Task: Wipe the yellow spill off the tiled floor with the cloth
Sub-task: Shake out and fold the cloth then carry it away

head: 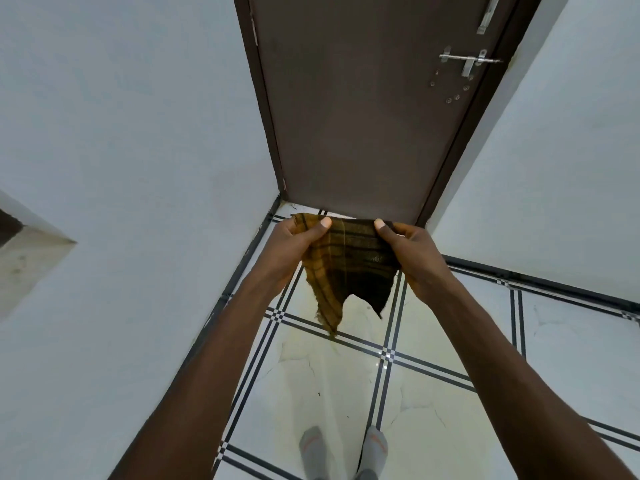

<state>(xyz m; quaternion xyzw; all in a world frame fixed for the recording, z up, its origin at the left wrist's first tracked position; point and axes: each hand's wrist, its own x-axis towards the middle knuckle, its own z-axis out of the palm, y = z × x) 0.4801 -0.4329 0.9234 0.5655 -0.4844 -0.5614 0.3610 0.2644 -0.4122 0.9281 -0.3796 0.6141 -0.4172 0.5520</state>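
A brown and mustard checked cloth [349, 265] hangs spread between my two hands, well above the floor. My left hand [294, 249] pinches its upper left corner with thumb on top. My right hand [414, 254] pinches the upper right corner the same way. The cloth's lower edge dangles in two ragged points. Below it, a faint yellow spill [360, 320] stains the white tiled floor [571, 358] around the black-lined tile joints, partly hidden by the cloth.
A shut brown door [363, 109] with a metal latch [467, 62] stands straight ahead. White walls close in on the left and right. My feet in grey socks [343, 448] stand on the tiles at the bottom edge.
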